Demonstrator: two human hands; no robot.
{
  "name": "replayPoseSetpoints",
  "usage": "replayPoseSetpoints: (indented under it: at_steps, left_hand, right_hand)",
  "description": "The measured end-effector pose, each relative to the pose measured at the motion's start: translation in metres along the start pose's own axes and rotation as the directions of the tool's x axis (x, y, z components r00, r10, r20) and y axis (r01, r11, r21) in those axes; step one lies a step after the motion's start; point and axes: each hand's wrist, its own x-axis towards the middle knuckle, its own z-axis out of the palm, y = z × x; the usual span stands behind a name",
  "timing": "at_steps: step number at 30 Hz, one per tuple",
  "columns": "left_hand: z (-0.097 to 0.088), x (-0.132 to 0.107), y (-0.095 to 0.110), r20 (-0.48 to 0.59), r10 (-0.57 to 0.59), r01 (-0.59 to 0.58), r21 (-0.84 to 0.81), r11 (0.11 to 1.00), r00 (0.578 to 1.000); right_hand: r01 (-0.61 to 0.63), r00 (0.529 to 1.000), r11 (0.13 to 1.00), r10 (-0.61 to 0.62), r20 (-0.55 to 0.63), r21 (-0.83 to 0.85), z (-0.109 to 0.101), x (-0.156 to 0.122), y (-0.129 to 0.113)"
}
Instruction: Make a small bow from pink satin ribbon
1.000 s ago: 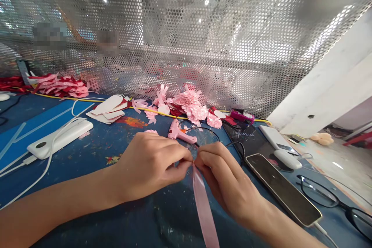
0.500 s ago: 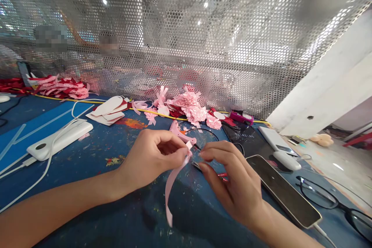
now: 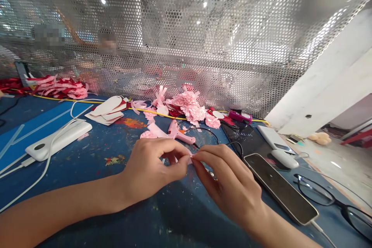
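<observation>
Low in the middle of the frame, the left hand [image 3: 151, 166] and the right hand [image 3: 229, 186] meet fingertip to fingertip over a blue, paint-flecked table [image 3: 87, 162]. Both pinch a small piece of pink ribbon [image 3: 189, 159] between thumb and forefinger; only a glossy sliver of it shows between the fingertips. The other fingers of each hand curl loosely.

Just above the hands lies a pink glue gun [image 3: 181, 135] with a smooth plastic body, and beside it, to the left, a small ruffled pink flower [image 3: 147, 135]. Further up, against a perforated metal screen [image 3: 186, 46] with fine round holes, sits a heap of frilly pink flowers [image 3: 190, 106]. In the upper left of the frame is a pile of red and pink ribbon scraps [image 3: 58, 86]. Flat white card cut-outs [image 3: 109, 110] lie near the upper middle.

At the left lies a white oblong power bank [image 3: 58, 139] with a thin white cable [image 3: 31, 182]. To the right of the hands lies a dark, glossy phone [image 3: 280, 188], and at the lower right edge, black-rimmed glasses [image 3: 322, 193].
</observation>
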Motion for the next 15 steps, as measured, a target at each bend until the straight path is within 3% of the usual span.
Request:
replayPoseSetpoints:
  at_steps: [2,4,7,12,15]
  left_hand:
    - [-0.002,0.003,0.001,0.095,-0.141,0.149,-0.089,0.985,0.985]
    - [-0.003,0.005,0.001,0.197,-0.26,0.295,-0.173,0.94,0.945]
    - [-0.003,0.008,-0.001,0.297,-0.321,0.4,-0.258,0.88,0.899]
    - [-0.001,0.012,-0.008,0.373,-0.266,0.382,-0.282,0.88,0.889]
    - [-0.003,0.012,-0.009,0.283,-0.138,0.174,-0.106,0.979,0.949]
  right_hand:
    - [0.011,1.0,1.0,-0.011,0.005,-0.02,-0.001,0.001,0.001]
    - [0.026,1.0,0.999,-0.026,0.015,-0.034,-0.002,0.002,0.001]
    - [0.046,0.998,0.999,-0.044,0.045,-0.03,-0.001,0.004,0.001]
    - [-0.123,0.989,0.977,0.107,0.099,0.173,0.003,0.003,0.005]
    - [-0.228,0.968,0.944,0.194,0.156,0.239,0.005,0.003,0.007]
